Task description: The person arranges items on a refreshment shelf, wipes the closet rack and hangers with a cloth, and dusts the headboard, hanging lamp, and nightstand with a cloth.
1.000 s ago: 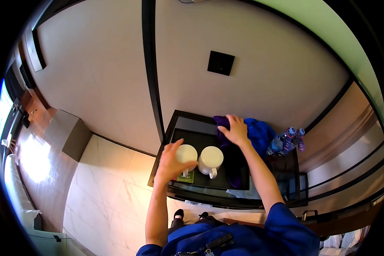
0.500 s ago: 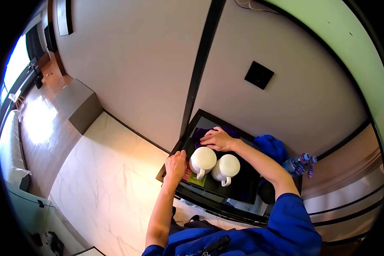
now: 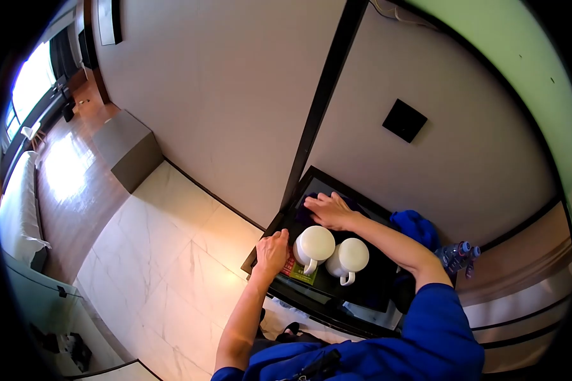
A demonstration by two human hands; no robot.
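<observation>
My right hand (image 3: pixel 329 211) presses a dark purple cloth (image 3: pixel 304 217) against the back left part of a black tray (image 3: pixel 370 291), its fingers bent over the cloth. At the tray's left edge is my left hand (image 3: pixel 272 252), its fingers curled on the rim. Two white mugs (image 3: pixel 316 242) stand between my hands and my body, handles pointing toward me and tops pale and flat. Beneath the left mug lie a red card and a green card (image 3: pixel 302 273), partly covered. The tray rests on a dark cabinet top (image 3: pixel 313 180).
A bunched blue cloth (image 3: pixel 416 228) and two plastic bottles (image 3: pixel 452 255) stand at the cabinet's right end. A black wall plate (image 3: pixel 405 120) is on the panel above. Marble floor (image 3: pixel 165 254) stretches left toward a grey box-shaped block (image 3: pixel 128 149).
The view has shifted, so the cabinet sits slightly lower and further right. My right hand has moved slightly over the purple cloth, while my left hand stays at the tray's left edge.
</observation>
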